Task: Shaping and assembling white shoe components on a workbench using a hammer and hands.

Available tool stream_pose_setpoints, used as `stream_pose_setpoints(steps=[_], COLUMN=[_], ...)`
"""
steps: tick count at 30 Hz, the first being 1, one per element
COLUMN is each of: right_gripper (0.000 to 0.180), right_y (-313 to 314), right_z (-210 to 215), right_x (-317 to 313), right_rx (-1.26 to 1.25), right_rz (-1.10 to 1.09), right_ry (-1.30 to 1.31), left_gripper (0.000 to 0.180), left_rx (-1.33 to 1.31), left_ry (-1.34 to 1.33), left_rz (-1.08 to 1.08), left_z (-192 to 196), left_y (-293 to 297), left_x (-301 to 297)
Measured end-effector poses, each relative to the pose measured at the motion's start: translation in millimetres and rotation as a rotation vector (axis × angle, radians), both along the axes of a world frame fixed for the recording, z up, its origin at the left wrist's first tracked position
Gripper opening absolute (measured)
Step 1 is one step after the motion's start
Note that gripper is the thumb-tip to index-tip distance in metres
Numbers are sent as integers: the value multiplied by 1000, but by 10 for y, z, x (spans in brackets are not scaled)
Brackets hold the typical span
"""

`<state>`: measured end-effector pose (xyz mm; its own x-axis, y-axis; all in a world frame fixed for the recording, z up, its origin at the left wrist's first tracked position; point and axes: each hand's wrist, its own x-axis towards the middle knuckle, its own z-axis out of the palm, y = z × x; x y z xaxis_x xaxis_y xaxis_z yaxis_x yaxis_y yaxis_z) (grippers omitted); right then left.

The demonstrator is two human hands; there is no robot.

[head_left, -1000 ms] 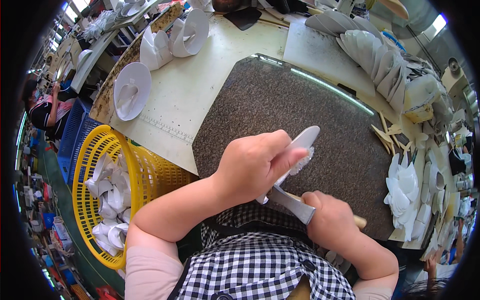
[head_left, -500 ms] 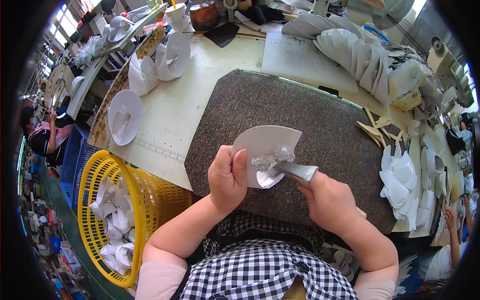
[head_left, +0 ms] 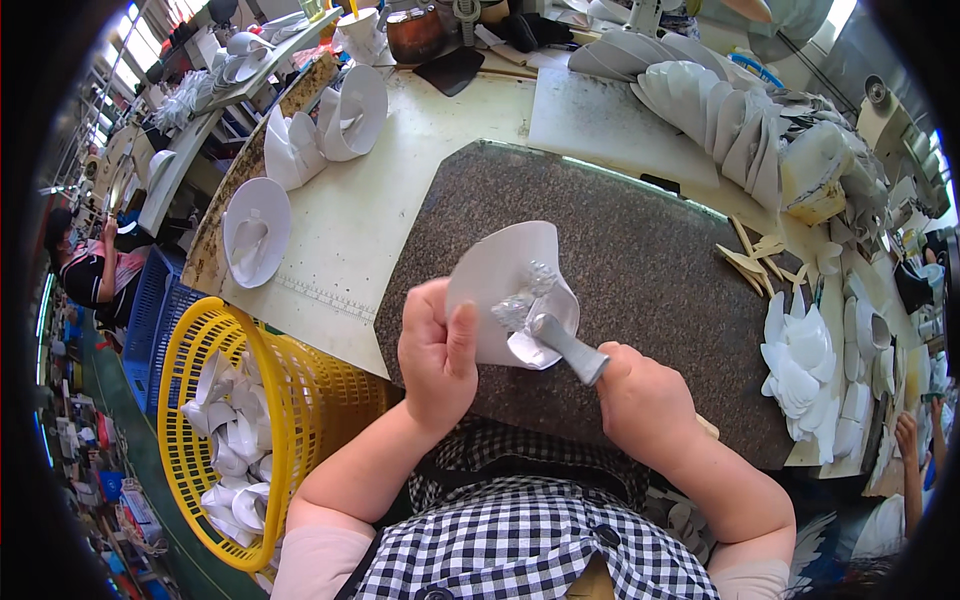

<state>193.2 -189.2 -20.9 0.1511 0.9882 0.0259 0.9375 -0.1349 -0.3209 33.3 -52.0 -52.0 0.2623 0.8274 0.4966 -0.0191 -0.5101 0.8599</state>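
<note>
White curved piece (head_left: 490, 275), likely light and springy, best taken by its rim, is over a dark slab (head_left: 640, 250), left hand (head_left: 435, 352) clamping its left edge, right hand (head_left: 645, 400) gripping a hammer (head_left: 568, 348).

slab (head_left: 620, 250) on table (head_left: 425, 130) | hammer (head_left: 570, 350) over slab | basket (head_left: 288, 440) left of slab

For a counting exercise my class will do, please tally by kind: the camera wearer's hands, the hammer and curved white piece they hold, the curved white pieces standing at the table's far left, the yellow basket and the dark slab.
Hands: 2
Hammer: 1
Held white piece: 1
Standing white pieces: 3
Yellow basket: 1
Dark slab: 1
Total: 9
</note>
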Motion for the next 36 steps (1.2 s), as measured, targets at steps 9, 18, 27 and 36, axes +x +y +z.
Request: stream_pose_setpoints(steps=[9,18,27,36], right_gripper=[15,17,13,20], right_y=[-146,-140,-41,-87], right_z=[159,133,189,252], right_x=[-38,-38,-80,-28], right_rx=[37,-78,-66,20], right_rz=[71,163,216,183], right_ry=[164,189,141,27], left_gripper=[9,7,11,15], left_rx=[13,72,206,271], left_ry=[173,244,298,318], left_rz=[-243,-378,-372,-329], left_z=[-138,-504,-401,-376], left_y=[-244,-334,-310,-252], left_x=[-650,-977,-923,-885])
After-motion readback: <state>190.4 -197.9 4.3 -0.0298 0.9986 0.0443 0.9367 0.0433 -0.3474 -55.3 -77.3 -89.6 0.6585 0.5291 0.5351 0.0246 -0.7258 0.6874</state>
